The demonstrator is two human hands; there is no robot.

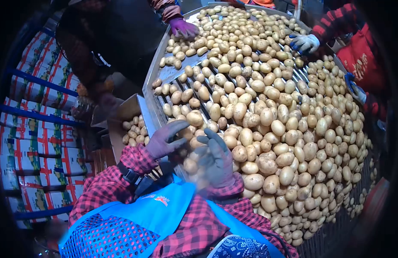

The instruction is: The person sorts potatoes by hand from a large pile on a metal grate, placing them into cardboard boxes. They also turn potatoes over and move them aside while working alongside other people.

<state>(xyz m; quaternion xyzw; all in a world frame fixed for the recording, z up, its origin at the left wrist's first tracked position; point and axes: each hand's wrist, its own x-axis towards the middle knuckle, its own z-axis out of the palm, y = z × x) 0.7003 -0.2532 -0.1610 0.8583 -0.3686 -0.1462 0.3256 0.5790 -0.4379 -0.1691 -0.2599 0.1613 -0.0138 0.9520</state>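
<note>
Many pale potatoes (267,116) lie heaped on a sorting table made of metal rollers (203,112). My left hand (166,139), in a grey-purple glove, is at the table's near left edge, its fingers apart and reaching toward the potatoes nearby. My right hand (216,159), in a greyish glove, is just to the right with fingers spread and raised, slightly blurred. Potatoes sit between and behind the two hands. I see nothing gripped in either hand.
A cardboard box (117,129) holding potatoes stands left of the table. Stacked printed cartons (48,142) fill the far left behind blue bars. One co-worker's purple-gloved hand (184,28) rests at the upper left edge; another's white-gloved hand (305,43) touches potatoes at the right.
</note>
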